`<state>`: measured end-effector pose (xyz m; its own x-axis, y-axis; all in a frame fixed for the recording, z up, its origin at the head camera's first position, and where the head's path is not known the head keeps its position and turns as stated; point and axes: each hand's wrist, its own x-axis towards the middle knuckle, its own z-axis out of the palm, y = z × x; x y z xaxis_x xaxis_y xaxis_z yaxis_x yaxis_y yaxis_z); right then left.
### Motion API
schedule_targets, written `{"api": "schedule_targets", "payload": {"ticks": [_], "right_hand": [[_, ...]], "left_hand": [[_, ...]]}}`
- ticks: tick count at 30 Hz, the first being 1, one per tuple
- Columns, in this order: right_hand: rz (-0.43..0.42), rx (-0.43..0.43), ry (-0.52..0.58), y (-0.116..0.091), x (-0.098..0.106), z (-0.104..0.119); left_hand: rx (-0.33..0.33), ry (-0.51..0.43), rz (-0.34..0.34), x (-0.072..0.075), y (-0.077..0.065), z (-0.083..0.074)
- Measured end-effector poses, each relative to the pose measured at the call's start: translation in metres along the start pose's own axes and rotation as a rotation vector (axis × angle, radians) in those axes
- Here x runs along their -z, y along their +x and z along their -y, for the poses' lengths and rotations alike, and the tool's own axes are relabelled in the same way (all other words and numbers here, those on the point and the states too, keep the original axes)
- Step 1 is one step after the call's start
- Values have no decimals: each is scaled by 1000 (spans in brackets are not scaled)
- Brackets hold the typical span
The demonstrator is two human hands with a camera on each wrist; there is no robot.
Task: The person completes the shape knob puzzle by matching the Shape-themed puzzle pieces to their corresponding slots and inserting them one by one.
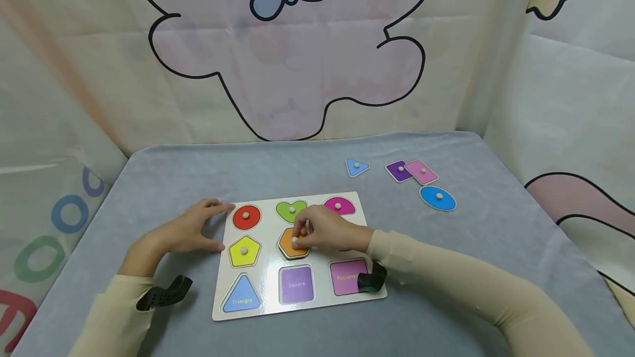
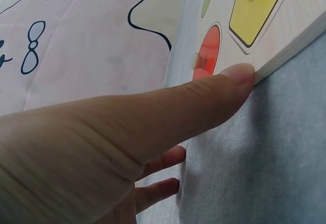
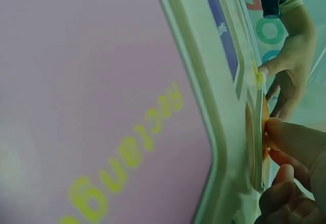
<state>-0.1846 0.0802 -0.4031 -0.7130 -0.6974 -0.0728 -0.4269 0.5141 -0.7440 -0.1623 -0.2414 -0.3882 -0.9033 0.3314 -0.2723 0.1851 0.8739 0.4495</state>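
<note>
A white wooden shape-puzzle board (image 1: pixel 268 285) lies on the cloth-covered table. My right hand (image 1: pixel 329 229) pinches the orange hexagon piece (image 1: pixel 286 247) by its knob at the board's middle; in the right wrist view the hexagon piece (image 3: pixel 259 147) stands slightly proud of the surface. At the board's left edge, my left hand (image 1: pixel 190 229) rests with thumb and fingers extended and spread, the thumb (image 2: pixel 204 94) touching the edge. A red circle (image 1: pixel 240 221), yellow pentagon (image 1: pixel 245 258), green heart (image 1: pixel 284 210) and magenta half-circle (image 1: pixel 347 206) sit in the board.
Beyond the board's right corner lie a blue triangle piece (image 1: pixel 353 170), a purple square piece (image 1: pixel 395 172), a pink rectangle piece (image 1: pixel 425 176) and a blue oval piece (image 1: pixel 430 197). Triangle, square and rectangle recesses show along the near row. A patterned curtain (image 1: pixel 292 59) hangs behind the table.
</note>
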Motion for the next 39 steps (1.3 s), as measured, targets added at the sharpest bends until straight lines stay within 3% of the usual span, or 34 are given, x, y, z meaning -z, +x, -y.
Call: {"api": "schedule_targets", "payload": {"ticks": [22,39], "right_hand": [[23,-52,-39,3,-4,4],[6,-29,-73,4,-6,4]], "left_hand": [[2,2,8,1,1,1],[-34,4,5,2,1,2]]}}
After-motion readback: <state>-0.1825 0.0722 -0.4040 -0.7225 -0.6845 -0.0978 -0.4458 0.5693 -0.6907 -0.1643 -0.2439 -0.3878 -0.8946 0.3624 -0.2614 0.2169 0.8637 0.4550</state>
